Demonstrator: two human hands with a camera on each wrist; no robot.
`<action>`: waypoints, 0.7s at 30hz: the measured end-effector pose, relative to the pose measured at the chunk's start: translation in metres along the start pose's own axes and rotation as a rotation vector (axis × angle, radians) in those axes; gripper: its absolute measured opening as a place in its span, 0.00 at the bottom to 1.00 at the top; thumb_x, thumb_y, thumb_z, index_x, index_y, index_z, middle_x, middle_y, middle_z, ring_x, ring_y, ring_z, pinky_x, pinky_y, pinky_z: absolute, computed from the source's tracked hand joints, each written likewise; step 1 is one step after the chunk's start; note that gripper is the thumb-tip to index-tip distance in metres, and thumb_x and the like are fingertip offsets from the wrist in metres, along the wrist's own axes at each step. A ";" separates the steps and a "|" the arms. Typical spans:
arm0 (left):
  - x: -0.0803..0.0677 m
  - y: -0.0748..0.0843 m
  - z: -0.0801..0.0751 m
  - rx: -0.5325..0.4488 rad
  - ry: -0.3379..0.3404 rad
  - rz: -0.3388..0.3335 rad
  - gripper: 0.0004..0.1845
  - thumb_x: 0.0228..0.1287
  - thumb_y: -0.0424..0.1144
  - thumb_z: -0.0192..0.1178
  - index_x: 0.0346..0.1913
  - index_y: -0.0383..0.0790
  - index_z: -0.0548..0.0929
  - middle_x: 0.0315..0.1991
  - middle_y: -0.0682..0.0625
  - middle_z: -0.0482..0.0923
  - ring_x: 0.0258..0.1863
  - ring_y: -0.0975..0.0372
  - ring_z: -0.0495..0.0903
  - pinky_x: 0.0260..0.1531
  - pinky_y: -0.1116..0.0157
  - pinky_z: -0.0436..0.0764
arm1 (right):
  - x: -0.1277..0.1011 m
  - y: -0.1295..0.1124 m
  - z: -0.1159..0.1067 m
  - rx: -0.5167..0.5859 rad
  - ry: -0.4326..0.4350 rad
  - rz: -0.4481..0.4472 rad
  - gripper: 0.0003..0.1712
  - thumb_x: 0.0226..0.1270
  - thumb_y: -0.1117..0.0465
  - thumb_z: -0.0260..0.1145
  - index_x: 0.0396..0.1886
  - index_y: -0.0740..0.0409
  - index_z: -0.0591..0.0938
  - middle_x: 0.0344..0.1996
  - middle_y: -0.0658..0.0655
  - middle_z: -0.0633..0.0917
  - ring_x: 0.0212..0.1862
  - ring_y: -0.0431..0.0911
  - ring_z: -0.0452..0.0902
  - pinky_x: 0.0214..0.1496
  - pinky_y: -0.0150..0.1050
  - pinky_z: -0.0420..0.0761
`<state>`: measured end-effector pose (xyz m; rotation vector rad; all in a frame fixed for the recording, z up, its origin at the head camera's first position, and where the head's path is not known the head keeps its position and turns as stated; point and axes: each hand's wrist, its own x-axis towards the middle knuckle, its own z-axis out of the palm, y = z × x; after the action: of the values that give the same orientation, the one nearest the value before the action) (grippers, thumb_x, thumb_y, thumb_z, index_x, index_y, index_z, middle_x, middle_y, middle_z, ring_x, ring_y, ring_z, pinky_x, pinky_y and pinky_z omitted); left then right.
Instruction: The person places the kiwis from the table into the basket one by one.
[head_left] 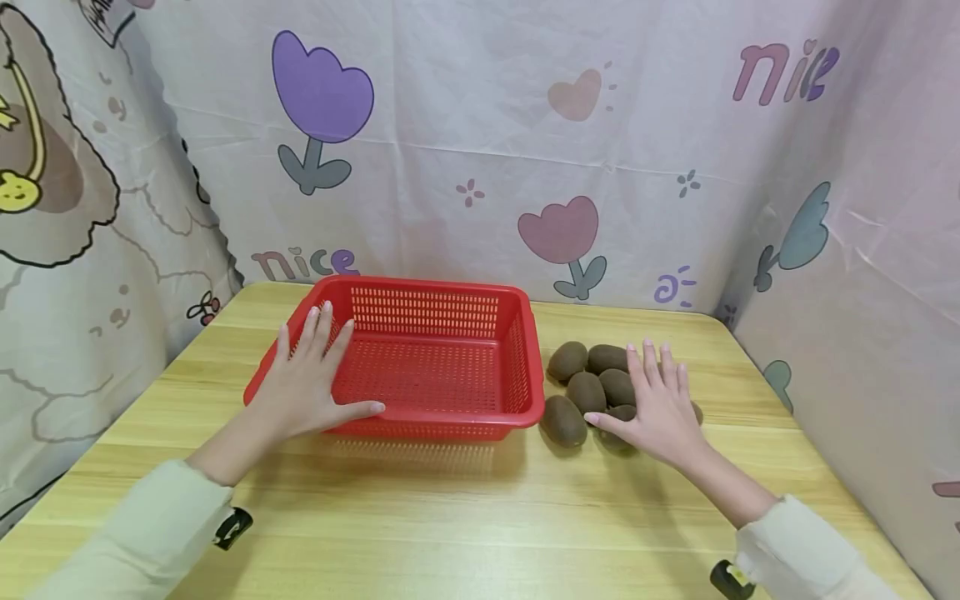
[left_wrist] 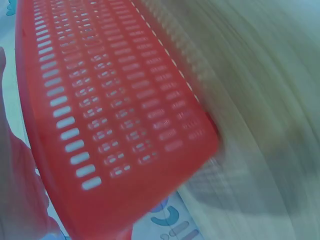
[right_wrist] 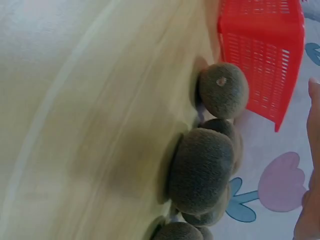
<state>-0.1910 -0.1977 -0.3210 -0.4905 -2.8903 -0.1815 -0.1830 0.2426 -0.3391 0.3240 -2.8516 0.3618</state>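
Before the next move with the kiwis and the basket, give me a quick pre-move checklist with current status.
1. Red basket upright, flat on the wooden table: ok.
2. Basket interior free for fruit: ok, nothing lies in it.
3. Left hand steadying the basket: ok, fingers straight over its near-left rim.
4. Right hand gripping a kiwi: not ok, open fingers hover over the kiwis.
5. Kiwis grouped just right of the basket: ok.
6. Full kiwi count: cannot tell, the right hand covers some.

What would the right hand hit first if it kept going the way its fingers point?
Probably the kiwis: the right hand is spread flat just over the cluster, fingers pointing toward its far side. Contact is unclear.
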 end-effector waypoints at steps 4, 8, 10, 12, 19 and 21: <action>-0.004 -0.007 -0.002 -0.006 0.004 0.007 0.63 0.46 0.73 0.55 0.72 0.30 0.44 0.73 0.32 0.34 0.72 0.40 0.34 0.65 0.34 0.35 | -0.001 -0.001 0.007 0.042 0.050 -0.032 0.67 0.45 0.32 0.68 0.72 0.68 0.48 0.72 0.71 0.46 0.73 0.66 0.34 0.71 0.65 0.41; -0.008 -0.015 -0.002 -0.022 0.014 0.010 0.65 0.44 0.73 0.57 0.72 0.29 0.42 0.73 0.32 0.36 0.72 0.40 0.35 0.66 0.35 0.34 | -0.005 -0.004 0.015 0.112 0.097 -0.067 0.69 0.41 0.36 0.73 0.72 0.68 0.48 0.72 0.70 0.47 0.72 0.67 0.40 0.66 0.69 0.50; -0.011 -0.020 -0.003 -0.028 0.014 0.007 0.66 0.44 0.73 0.57 0.72 0.29 0.40 0.73 0.31 0.36 0.72 0.40 0.35 0.66 0.35 0.34 | -0.008 -0.006 0.020 0.170 0.110 -0.085 0.70 0.39 0.40 0.75 0.72 0.68 0.47 0.72 0.69 0.47 0.71 0.67 0.42 0.65 0.69 0.53; -0.014 -0.024 -0.005 -0.037 0.006 0.002 0.67 0.44 0.73 0.57 0.72 0.29 0.39 0.73 0.31 0.36 0.72 0.40 0.35 0.65 0.34 0.35 | -0.011 -0.008 0.025 0.234 0.127 -0.105 0.69 0.38 0.44 0.77 0.71 0.69 0.48 0.72 0.69 0.49 0.71 0.68 0.44 0.65 0.69 0.54; -0.021 -0.040 -0.008 -0.035 -0.026 -0.004 0.66 0.46 0.72 0.56 0.71 0.27 0.38 0.72 0.30 0.33 0.72 0.39 0.33 0.65 0.34 0.36 | -0.022 -0.018 0.041 0.374 0.149 -0.094 0.63 0.39 0.51 0.79 0.70 0.69 0.53 0.69 0.71 0.57 0.69 0.66 0.52 0.66 0.65 0.58; -0.023 -0.044 -0.007 -0.032 -0.028 0.000 0.66 0.46 0.72 0.57 0.71 0.26 0.39 0.72 0.30 0.33 0.72 0.40 0.33 0.65 0.34 0.36 | -0.025 -0.020 0.046 0.390 0.154 -0.084 0.61 0.39 0.52 0.78 0.70 0.70 0.55 0.69 0.70 0.59 0.69 0.65 0.54 0.66 0.63 0.60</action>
<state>-0.1831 -0.2474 -0.3228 -0.5024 -2.9184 -0.2226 -0.1643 0.2156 -0.3845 0.4637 -2.5938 0.8871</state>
